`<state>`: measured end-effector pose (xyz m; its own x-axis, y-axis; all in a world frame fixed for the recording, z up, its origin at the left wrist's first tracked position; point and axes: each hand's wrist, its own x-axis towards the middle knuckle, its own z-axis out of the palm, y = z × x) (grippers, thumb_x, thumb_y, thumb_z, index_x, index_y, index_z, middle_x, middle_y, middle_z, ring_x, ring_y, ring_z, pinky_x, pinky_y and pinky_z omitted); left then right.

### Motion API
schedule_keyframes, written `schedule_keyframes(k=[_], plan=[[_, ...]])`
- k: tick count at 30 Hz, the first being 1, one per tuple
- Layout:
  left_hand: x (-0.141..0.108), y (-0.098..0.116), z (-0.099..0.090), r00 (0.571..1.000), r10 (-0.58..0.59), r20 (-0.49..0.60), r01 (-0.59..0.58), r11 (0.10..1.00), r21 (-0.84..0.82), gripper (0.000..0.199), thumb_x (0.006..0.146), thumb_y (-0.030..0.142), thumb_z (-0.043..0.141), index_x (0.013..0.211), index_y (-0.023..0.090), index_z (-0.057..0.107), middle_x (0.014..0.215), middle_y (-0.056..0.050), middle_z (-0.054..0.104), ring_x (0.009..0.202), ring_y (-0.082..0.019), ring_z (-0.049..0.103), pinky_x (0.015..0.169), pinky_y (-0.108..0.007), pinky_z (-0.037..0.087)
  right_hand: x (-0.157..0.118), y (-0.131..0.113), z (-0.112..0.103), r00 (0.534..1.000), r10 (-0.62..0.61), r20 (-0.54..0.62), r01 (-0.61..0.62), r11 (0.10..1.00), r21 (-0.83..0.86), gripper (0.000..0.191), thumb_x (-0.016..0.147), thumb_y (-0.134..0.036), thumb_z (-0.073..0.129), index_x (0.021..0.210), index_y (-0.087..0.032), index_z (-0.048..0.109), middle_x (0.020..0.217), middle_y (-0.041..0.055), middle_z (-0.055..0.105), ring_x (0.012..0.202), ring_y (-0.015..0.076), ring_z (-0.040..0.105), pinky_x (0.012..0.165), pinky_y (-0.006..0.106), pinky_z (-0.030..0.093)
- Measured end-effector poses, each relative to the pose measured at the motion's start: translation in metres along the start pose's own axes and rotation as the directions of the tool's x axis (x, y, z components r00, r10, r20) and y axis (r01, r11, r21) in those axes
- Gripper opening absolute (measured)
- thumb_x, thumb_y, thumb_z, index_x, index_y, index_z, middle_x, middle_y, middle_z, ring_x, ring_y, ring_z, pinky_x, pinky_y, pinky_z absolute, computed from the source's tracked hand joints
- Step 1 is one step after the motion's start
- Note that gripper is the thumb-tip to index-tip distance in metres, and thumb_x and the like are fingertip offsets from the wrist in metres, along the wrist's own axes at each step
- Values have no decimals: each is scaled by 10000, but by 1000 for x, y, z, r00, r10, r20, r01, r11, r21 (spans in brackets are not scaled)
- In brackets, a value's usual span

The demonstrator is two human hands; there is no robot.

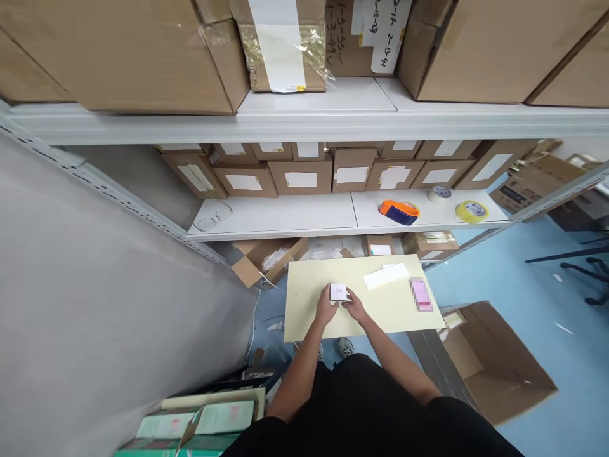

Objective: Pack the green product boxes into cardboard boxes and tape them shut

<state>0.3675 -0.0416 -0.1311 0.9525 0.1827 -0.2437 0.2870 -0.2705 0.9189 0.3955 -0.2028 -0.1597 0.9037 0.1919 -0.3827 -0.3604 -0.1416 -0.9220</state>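
A small white box (338,292) with faint markings on its top is held between my two hands over the pale yellow board (309,320). My left hand (326,305) grips its left side, and my right hand (354,305) has its fingers against the right side. To the right of my hands, white paper strips (386,275) lie on the board. Near the board's right edge is a pink item (421,295), blurred in the picture.
Above the board, a white shelf (285,212) carries labelled cartons, an orange and blue tape dispenser (399,212), tape rolls (472,211) and glasses (212,218). An open carton (495,362) stands at right, another (266,257) behind left. A grey wall is at left.
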Motion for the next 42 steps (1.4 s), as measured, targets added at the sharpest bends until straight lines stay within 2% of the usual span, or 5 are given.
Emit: schedule_keyframes(k=[5,16,28,36,42], plan=[[18,17,-32,970,185,156,-214,956,199,746,759,137,755,1466,246,542,1616,-122,441,1485,-321,428,1240,-448,350,-13,-13,9,998,-35,-60,32,998,-53,681,681,-329,652,1358,-261,634,1276,95,698,1180,268,658,1036,485,506],[54,49,-57,899,113,423,-320,830,457,321,838,391,772,1139,281,751,1220,-79,659,1157,-278,653,1047,-329,463,-31,-51,21,995,-45,-88,33,991,-133,509,747,-348,689,1249,-268,702,1199,69,759,1166,282,675,1053,492,511],[60,45,-43,996,-13,-91,50,906,420,482,984,303,563,1458,216,561,1463,-172,562,1288,-300,589,1033,-377,459,-22,-35,29,990,-39,-134,11,979,-204,512,742,-294,698,1253,-260,682,1360,65,698,1190,276,684,1069,464,517],[46,29,-42,988,30,151,-79,942,327,431,906,221,622,1324,295,700,1254,-79,686,1152,-239,668,1028,-344,500,-8,-54,38,986,-51,-160,-48,827,-560,282,800,-184,654,1078,-227,637,1069,78,774,1009,255,723,885,325,507],[50,12,-48,995,29,93,-38,995,89,529,904,187,550,1423,264,620,1368,-73,687,1310,-249,612,1131,-410,478,-1,-73,50,979,-17,-204,-135,699,-702,325,837,-354,737,1080,-191,596,1090,191,754,1005,320,716,817,349,474]])
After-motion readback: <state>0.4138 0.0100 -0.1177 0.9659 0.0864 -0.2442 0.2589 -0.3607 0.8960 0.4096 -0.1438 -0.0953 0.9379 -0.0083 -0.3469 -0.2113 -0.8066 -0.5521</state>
